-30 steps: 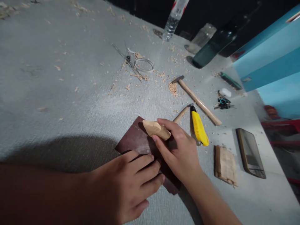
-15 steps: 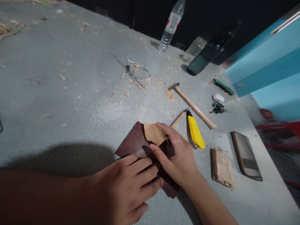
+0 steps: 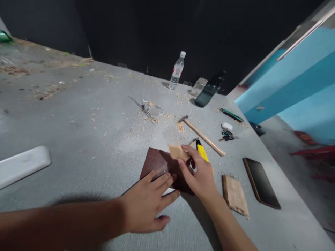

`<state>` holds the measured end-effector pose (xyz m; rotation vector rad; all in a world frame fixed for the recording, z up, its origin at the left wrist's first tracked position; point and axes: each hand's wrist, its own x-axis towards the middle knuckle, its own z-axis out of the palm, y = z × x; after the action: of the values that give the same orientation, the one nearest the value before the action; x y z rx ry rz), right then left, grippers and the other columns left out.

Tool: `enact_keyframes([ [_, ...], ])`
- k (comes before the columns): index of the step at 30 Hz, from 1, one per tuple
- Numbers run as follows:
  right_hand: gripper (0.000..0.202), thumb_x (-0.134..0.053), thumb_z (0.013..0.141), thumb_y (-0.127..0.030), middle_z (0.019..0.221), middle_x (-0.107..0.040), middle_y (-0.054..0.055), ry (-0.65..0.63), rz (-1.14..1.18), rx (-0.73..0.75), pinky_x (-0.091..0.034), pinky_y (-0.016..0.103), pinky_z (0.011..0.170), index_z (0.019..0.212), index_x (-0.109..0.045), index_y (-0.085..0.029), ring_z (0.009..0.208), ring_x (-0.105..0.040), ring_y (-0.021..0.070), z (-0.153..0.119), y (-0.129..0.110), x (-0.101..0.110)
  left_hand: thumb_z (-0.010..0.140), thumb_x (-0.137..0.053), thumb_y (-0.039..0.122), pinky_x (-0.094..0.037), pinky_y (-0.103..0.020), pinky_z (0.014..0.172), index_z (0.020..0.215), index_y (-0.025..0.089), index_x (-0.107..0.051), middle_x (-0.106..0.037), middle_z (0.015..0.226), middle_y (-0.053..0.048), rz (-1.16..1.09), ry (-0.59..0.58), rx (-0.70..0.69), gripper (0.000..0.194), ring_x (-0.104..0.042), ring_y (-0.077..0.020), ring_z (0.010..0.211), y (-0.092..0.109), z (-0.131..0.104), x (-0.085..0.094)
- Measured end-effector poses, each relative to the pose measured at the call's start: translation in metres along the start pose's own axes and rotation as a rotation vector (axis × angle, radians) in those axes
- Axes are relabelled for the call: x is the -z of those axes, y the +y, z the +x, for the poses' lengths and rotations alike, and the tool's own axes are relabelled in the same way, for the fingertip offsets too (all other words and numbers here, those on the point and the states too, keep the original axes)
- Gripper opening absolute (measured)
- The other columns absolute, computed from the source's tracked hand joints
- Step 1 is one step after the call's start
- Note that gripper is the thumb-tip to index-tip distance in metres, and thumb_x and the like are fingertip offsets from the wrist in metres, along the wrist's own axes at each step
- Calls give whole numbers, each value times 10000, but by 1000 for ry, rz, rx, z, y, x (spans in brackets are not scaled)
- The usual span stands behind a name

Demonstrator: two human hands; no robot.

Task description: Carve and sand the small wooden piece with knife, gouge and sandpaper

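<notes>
A dark reddish-brown sheet, which looks like sandpaper, lies on the grey table. My left hand rests on its near edge with the fingers spread, and the thumb is apart from them. Above the sheet's right part, my right hand pinches a small light wooden piece between thumb and fingers, with the piece tilted. Just beyond my right hand is a yellow-handled tool, partly hidden by the hand. A hammer with a wooden handle lies farther back.
A wooden block and a phone lie at right. Behind stand a water bottle, a glass and a dark bottle. Wire, keys and shavings are scattered about; a white case is at left.
The view has tilted up, showing more wall and the white case. My right hand has lifted and tilted the wooden piece. My left fingers have spread wider on the sheet.
</notes>
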<state>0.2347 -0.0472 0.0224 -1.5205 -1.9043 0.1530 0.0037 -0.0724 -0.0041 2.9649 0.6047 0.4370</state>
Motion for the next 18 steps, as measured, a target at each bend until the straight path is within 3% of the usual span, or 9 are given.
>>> enact_keyframes([
  [2, 368, -647, 1001, -361, 1106, -789, 91, 160, 13, -80, -598, 346, 671, 1338, -619, -216, 702, -713, 185, 2, 1, 3, 1050, -493, 585, -414, -510, 1154, 1532, 212, -526, -519, 1609, -180, 6, 39, 18, 611, -531, -338, 1430, -4, 7, 3],
  [4, 379, -666, 985, -391, 997, -781, 66, 199, 27, -134, -559, 326, 607, 1316, -632, -211, 633, -667, 172, 3, 1, 3, 1033, -560, 489, -467, -479, 1098, 1430, 167, -595, -554, 1565, -178, -9, 84, 33, 512, -559, -337, 1375, -16, 12, 10],
  [6, 340, -652, 981, -385, 983, -788, 76, 105, 23, -116, -556, 336, 633, 1266, -654, -201, 661, -685, 186, 3, -1, -2, 1019, -569, 344, -521, -427, 968, 1256, 152, -668, -704, 1285, -137, -42, 127, 74, 321, -639, -283, 1166, -36, 14, 20],
  [10, 209, -588, 963, -263, 1009, -803, 105, -177, -57, 11, -558, 375, 757, 1142, -666, -190, 845, -754, 249, 2, -3, -11, 1029, -522, 262, -514, -382, 860, 1127, 158, -675, -702, 1046, -84, -62, 137, 313, 209, -622, -238, 993, -84, 8, 36],
  [13, 204, -584, 955, -270, 1000, -796, 103, -215, -97, 23, -551, 374, 764, 1131, -645, -187, 884, -762, 268, -3, 0, -13, 1043, -548, 359, -504, -414, 928, 1137, 146, -676, -690, 1117, -105, -67, 70, 268, 265, -608, -255, 1057, -103, 4, 35],
  [18, 305, -542, 1007, -384, 1017, -798, 150, -191, -126, 52, -556, 399, 769, 1179, -631, -148, 891, -772, 301, -13, 13, -14, 1034, -585, 552, -477, -466, 1042, 1314, 143, -653, -665, 1282, -134, -85, 9, 192, 500, -589, -293, 1196, -98, 6, 22],
])
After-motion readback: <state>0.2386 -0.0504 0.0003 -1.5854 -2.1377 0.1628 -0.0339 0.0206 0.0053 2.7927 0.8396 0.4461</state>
